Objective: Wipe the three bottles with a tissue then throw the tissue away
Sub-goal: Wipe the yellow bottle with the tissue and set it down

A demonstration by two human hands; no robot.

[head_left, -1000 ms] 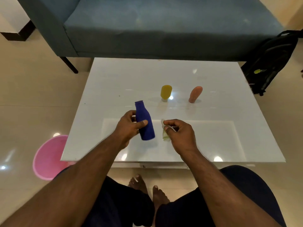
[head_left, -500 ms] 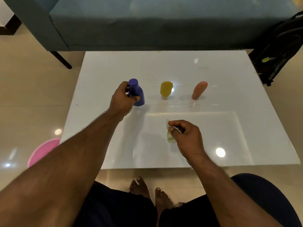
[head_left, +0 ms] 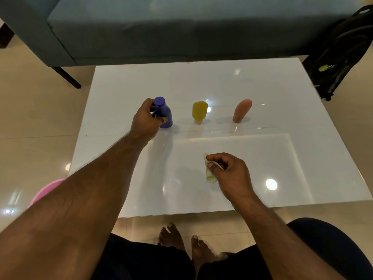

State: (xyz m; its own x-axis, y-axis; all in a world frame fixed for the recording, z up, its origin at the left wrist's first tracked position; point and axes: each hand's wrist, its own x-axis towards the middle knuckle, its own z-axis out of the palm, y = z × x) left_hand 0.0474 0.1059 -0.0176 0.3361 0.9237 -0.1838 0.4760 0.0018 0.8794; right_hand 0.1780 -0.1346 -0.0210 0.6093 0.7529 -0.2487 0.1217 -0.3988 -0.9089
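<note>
From the head camera I see my left hand (head_left: 145,121) reaching out over the glossy white rectangular table (head_left: 125,85), its fingers and thumb curled round the dark blue plastic bottle with the rounded blue cap (head_left: 163,112). That bottle stands upright on the table at the left end of a row; its base appears to rest on the surface. Just to its right, apart from it, stands the squat yellow bottle (head_left: 199,110), turned with its pale cap down on the table. Further right, well apart again, the slim peach-pink bottle (head_left: 242,110) stands leaning a little toward the right. My right hand (head_left: 230,175) hovers over the near half of the table, closer to me than the row, with thumb and forefinger pinching a crumpled white tissue with a greenish tinge (head_left: 209,174); the other fingers are curled in, and the tissue hangs below the pinch. I cannot tell whether the tissue touches the table. Beyond the table sits a grey-blue upholstered sofa on dark legs (head_left: 181,31), and a black backpack with a yellow-green logo (head_left: 341,55) rests on the floor at the far right corner. A pink round plastic tub (head_left: 45,193) peeks out past my left forearm on the beige tiled floor (head_left: 36,110).
</note>
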